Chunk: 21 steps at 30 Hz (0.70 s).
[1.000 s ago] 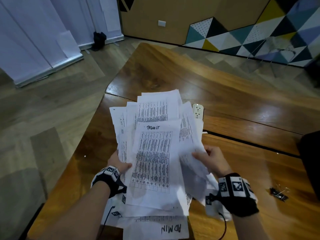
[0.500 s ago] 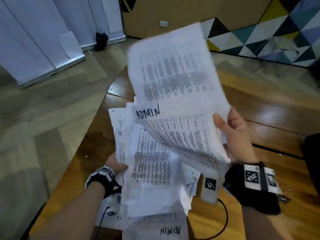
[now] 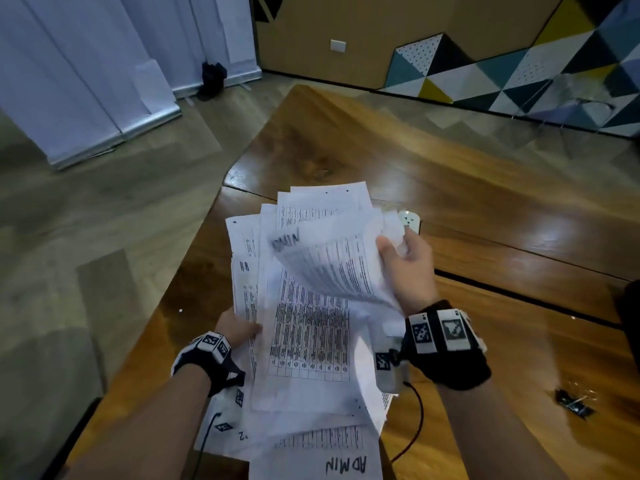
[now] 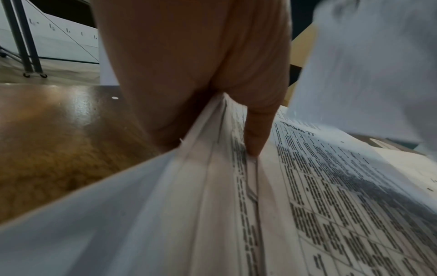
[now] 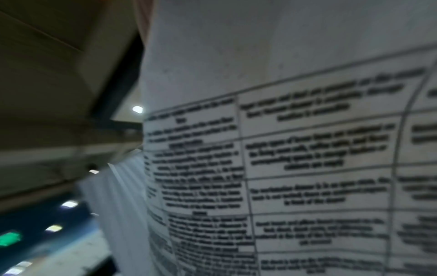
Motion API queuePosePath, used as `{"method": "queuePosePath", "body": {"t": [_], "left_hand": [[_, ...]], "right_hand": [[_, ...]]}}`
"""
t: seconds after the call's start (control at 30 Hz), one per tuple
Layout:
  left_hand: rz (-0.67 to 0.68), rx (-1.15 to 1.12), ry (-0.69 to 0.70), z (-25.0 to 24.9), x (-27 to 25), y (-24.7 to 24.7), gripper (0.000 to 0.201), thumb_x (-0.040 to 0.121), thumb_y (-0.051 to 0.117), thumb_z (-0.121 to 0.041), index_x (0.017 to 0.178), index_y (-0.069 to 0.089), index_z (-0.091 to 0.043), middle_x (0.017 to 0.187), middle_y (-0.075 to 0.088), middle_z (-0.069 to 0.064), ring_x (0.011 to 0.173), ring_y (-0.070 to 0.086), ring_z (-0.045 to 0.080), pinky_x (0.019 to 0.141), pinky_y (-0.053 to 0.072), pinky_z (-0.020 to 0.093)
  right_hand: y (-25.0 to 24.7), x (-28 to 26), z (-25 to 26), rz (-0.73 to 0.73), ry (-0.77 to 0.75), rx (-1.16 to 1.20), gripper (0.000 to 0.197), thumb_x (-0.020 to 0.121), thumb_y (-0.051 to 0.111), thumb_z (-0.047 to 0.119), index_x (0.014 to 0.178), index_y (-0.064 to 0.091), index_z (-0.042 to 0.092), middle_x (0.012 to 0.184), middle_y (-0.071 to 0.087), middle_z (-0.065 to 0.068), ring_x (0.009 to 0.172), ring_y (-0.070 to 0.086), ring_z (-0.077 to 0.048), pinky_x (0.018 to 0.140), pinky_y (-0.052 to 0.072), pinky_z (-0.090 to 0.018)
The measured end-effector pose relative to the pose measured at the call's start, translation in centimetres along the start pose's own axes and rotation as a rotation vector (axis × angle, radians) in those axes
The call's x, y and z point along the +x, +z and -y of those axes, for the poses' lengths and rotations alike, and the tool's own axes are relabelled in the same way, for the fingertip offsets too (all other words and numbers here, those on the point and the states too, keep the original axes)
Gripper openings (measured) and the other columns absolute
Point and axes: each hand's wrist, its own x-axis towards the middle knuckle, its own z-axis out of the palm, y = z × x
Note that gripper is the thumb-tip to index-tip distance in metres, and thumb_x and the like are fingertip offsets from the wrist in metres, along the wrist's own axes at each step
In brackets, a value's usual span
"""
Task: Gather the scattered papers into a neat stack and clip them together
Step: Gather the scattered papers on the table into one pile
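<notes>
My left hand (image 3: pixel 239 329) pinches the ragged bundle of papers (image 3: pixel 308 341) by its left edge, thumb on top, in the lower centre of the head view. The sheets fan out unevenly toward the top of the frame, none of their corners lined up. My right hand (image 3: pixel 407 268) grips one curling sheet marked ADMIN (image 3: pixel 332 268) by its right edge, just above the bundle at centre frame. Another ADMIN page (image 3: pixel 325 459) lies at the bottom edge, beneath the held papers; I think it rests on the table (image 3: pixel 485 209), though the bundle hides most of it.

The risk I see is in that thin left-edge pinch. With so many loose sheets held by one side, laying the curled page down carelessly could nudge the lower ones out, and they would slide off onto the table or over its near edge onto the floor. The curl itself could catch air and land the page crooked, so the stack would need tapping square anyway. The binder clip (image 3: pixel 573 403) sits well apart at the lower right of the frame, so I must free my right hand to fetch it, leaving the unsquared bundle to one hand alone.
</notes>
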Motion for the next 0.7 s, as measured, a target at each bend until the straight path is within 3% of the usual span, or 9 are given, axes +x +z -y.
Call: {"method": "queuePosePath", "body": {"t": [0.07, 0.17, 0.27, 0.33, 0.4, 0.47, 0.57, 0.63, 0.7], "left_hand": [[-0.008, -0.029, -0.001, 0.0, 0.0, 0.2, 0.033, 0.077, 0.069, -0.003, 0.108, 0.061, 0.001, 0.1, 0.065, 0.02, 0.086, 0.06, 0.027, 0.083, 0.049, 0.036], [0.003, -0.051, -0.02, -0.3, 0.1, 0.1, 0.026, 0.077, 0.067, 0.0, 0.102, 0.062, 0.001, 0.095, 0.064, 0.019, 0.091, 0.062, 0.03, 0.084, 0.049, 0.037], [0.008, -0.057, -0.096, -0.4, -1.7, -0.4, 0.043, 0.088, 0.056, -0.005, 0.129, 0.048, 0.005, 0.124, 0.056, 0.021, 0.117, 0.055, 0.031, 0.099, 0.044, 0.035], [-0.093, -0.04, -0.103, -0.6, -2.8, -1.0, 0.055, 0.097, 0.041, -0.017, 0.147, 0.021, -0.002, 0.141, 0.041, 0.011, 0.134, 0.041, 0.027, 0.107, 0.037, 0.023], [-0.013, -0.144, -0.179, -0.7, -2.5, -0.7, 0.046, 0.098, 0.041, -0.013, 0.14, 0.034, 0.005, 0.137, 0.044, 0.007, 0.119, 0.048, 0.028, 0.089, 0.045, 0.015], [0.085, -0.256, -0.164, -0.3, -0.7, -1.2, 0.039, 0.094, 0.048, -0.013, 0.124, 0.052, 0.01, 0.132, 0.054, 0.024, 0.101, 0.054, 0.03, 0.09, 0.046, 0.031], [0.143, -0.424, -0.177, 3.3, 4.7, -1.1, 0.06, 0.083, 0.058, -0.045, 0.128, 0.056, -0.005, 0.126, 0.061, 0.022, 0.111, 0.059, 0.037, 0.105, 0.04, 0.054], [0.175, -0.476, -0.196, 2.8, 3.5, -1.2, 0.068, 0.077, 0.063, -0.054, 0.129, 0.056, -0.01, 0.133, 0.058, 0.012, 0.119, 0.055, 0.033, 0.108, 0.037, 0.049], [0.178, -0.402, -0.126, 0.4, 0.7, -1.4, 0.07, 0.071, 0.072, -0.049, 0.128, 0.055, -0.011, 0.132, 0.056, 0.004, 0.12, 0.053, 0.025, 0.106, 0.038, 0.042]], "right_hand": [[0.1, -1.0, 2.8, 0.058, -0.057, 0.033, 0.02, 0.093, 0.053, 0.006, 0.104, 0.065, 0.019, 0.099, 0.073, 0.0, 0.092, 0.069, -0.016, 0.083, 0.054, -0.033], [-0.2, -2.0, 6.3, 0.114, -0.079, 0.169, 0.02, 0.094, 0.052, 0.007, 0.109, 0.062, 0.014, 0.099, 0.073, -0.004, 0.086, 0.069, -0.015, 0.077, 0.056, -0.032], [-0.4, -1.4, 7.0, 0.09, -0.108, 0.24, 0.026, 0.095, 0.048, 0.003, 0.116, 0.058, 0.012, 0.107, 0.07, -0.009, 0.095, 0.068, -0.02, 0.083, 0.057, -0.034], [-0.2, -0.1, 4.6, 0.066, -0.053, 0.246, 0.035, 0.094, 0.047, 0.0, 0.127, 0.053, 0.012, 0.113, 0.068, -0.008, 0.102, 0.066, -0.021, 0.088, 0.055, -0.037], [-0.1, 0.8, 0.6, 0.039, 0.011, 0.171, 0.044, 0.092, 0.048, -0.001, 0.134, 0.046, 0.013, 0.12, 0.065, -0.006, 0.11, 0.063, -0.02, 0.096, 0.051, -0.041], [-0.5, 1.3, -4.4, -0.011, 0.094, 0.036, 0.048, 0.091, 0.05, 0.002, 0.137, 0.044, 0.015, 0.131, 0.058, -0.007, 0.122, 0.055, -0.023, 0.103, 0.045, -0.046], [-1.5, 0.5, -11.3, 0.016, 0.276, -0.19, 0.058, 0.09, 0.052, 0.01, 0.144, 0.034, 0.016, 0.14, 0.046, -0.002, 0.13, 0.044, -0.022, 0.109, 0.037, -0.048], [-1.8, -0.7, -15.0, 0.151, 0.374, -0.324, 0.061, 0.088, 0.052, 0.008, 0.145, 0.033, 0.014, 0.138, 0.047, -0.002, 0.125, 0.047, -0.022, 0.108, 0.038, -0.047], [-1.6, -1.8, -17.2, 0.284, 0.436, -0.424, 0.059, 0.085, 0.053, 0.008, 0.141, 0.036, 0.01, 0.137, 0.052, -0.013, 0.12, 0.053, -0.03, 0.103, 0.043, -0.049]]}}
